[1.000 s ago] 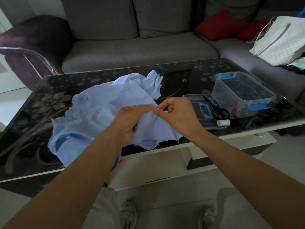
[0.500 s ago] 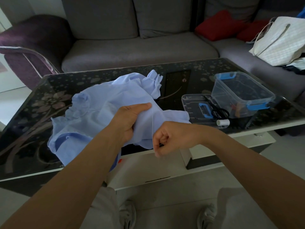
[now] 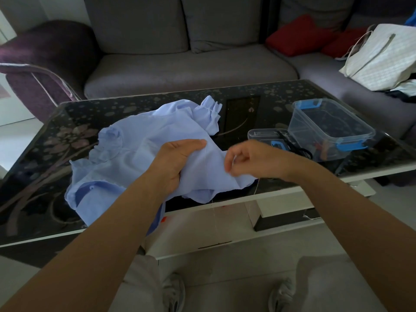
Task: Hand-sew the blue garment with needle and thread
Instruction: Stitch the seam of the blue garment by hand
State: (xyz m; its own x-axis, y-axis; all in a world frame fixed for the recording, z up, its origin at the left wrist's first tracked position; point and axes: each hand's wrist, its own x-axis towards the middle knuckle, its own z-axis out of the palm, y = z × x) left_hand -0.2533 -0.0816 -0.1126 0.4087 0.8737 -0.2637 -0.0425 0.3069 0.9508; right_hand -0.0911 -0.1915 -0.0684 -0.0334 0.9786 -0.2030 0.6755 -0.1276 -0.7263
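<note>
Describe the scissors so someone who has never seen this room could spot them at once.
Start at the dark glass coffee table with the flower pattern and go to its right end, where a clear storage box with blue clips stands. Just left of it lies a flat clear lid; the scissors lie across that, the only black-handled thing among clear plastic.

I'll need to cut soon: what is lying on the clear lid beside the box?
Black scissors lie on the lid, beside a blue piece. The right hand covers the lid's near edge, so anything there cannot be seen.
</note>
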